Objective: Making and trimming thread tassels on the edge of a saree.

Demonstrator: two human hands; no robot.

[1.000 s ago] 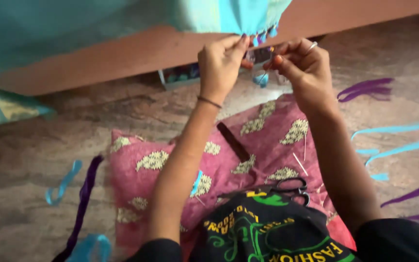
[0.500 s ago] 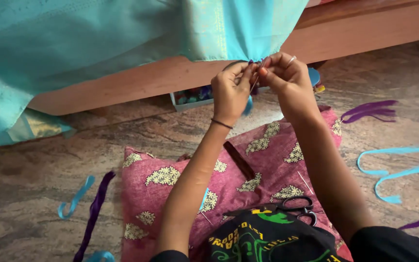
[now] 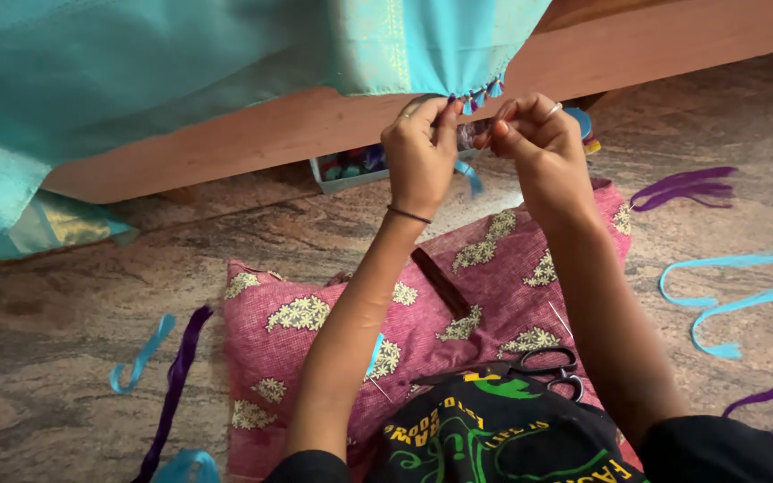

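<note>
Both hands had risen since the earlier frame, left hand (image 3: 422, 152) and right hand (image 3: 534, 143) each pinching the turquoise cloth's tasselled corner (image 3: 474, 94), just above them at the bed frame (image 3: 252, 139).

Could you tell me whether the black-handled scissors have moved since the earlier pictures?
No. The black-handled metal scissors lie at the same spot on the pink flower-patterned cushion, by its near edge; only the camera shifted.
</note>
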